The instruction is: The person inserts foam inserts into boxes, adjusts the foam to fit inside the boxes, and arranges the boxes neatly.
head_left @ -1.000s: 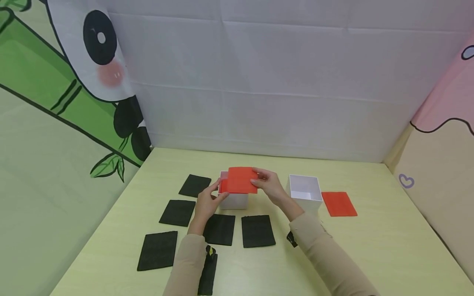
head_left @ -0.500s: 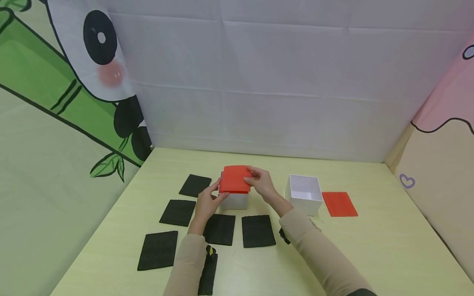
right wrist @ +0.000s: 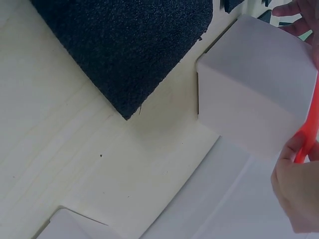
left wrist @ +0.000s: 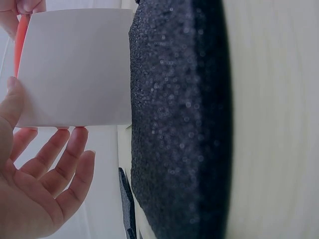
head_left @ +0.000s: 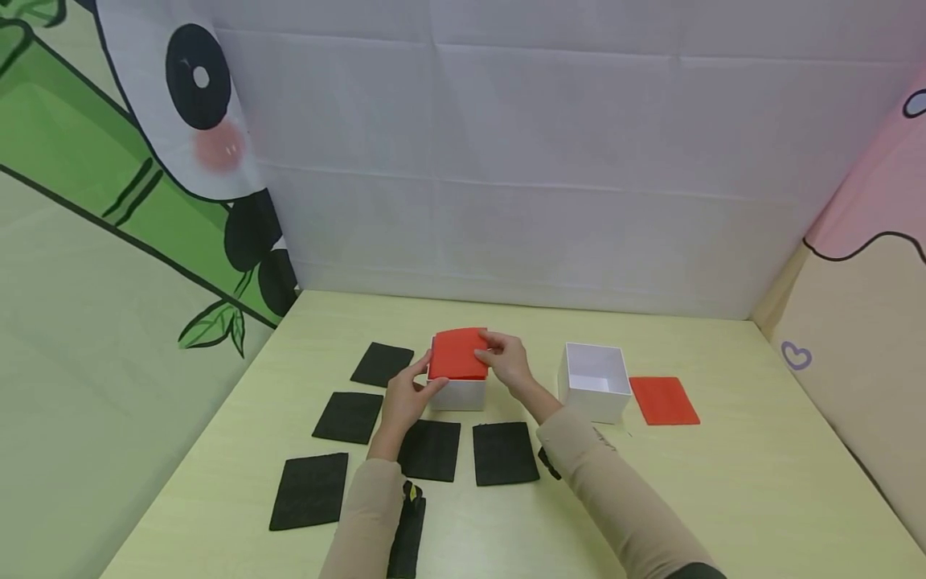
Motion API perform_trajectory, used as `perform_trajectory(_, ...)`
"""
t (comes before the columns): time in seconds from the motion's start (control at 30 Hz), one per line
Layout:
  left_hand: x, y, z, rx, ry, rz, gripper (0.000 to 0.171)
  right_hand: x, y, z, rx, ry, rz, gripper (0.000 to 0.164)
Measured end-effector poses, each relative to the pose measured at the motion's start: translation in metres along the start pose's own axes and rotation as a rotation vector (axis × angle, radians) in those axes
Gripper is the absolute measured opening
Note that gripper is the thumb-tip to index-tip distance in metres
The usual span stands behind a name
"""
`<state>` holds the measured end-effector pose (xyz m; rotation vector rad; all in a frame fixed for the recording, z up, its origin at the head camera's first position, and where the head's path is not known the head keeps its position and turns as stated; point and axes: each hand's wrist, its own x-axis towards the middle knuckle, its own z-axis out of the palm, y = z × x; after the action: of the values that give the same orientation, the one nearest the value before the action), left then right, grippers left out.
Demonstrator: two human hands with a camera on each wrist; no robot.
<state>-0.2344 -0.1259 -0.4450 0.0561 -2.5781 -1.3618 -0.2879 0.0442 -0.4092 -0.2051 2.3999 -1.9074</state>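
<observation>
Now a red sheet (head_left: pixel 457 355) covers the top of a white box (head_left: pixel 457 396), farther left than a second ago. The right hand (head_left: pixel 508 362) pinches its right edge; the left hand (head_left: pixel 405 396), fingers loosely spread, touches the box's left side. Black squares (head_left: pixel 506 454) lie nearby.

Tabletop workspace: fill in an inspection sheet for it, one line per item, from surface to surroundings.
Surface: pale tabletop, with a few tiny dark specks in the right wrist view.
Job's things: red sheet over the top of the left white box.
Clutter: right white box, open-topped; second red sheet flat beside it; five black sheets, plus a dark piece partly hidden by the left sleeve.
Grippers: bare hands; right hand pinches the red sheet, left hand touches the left white box.
Cables: nothing seen.
Surroundings: white backdrop behind; cartoon-printed panels at left and right.
</observation>
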Motion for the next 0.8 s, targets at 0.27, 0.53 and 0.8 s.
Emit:
perform_trajectory(0.27, 0.0004, -0.0020, 0.0009, -0.001, -0.005, 0.001, 0.062, -0.0037, -0.0050, 0.0023, -0.083, -0.009, -0.009, 0.040)
perform_trajectory(0.53, 0.0014, -0.0037, 0.0023, 0.005, -0.007, -0.009, 0.063, -0.0057, -0.0009, 0.0047, -0.298, -0.017, -0.080, 0.040)
perform_trajectory(0.8, 0.0031, -0.0042, 0.0041, 0.003, -0.006, -0.014, 0.063, -0.0044, 0.0043, 0.0045, -0.401, -0.013, -0.139, 0.037)
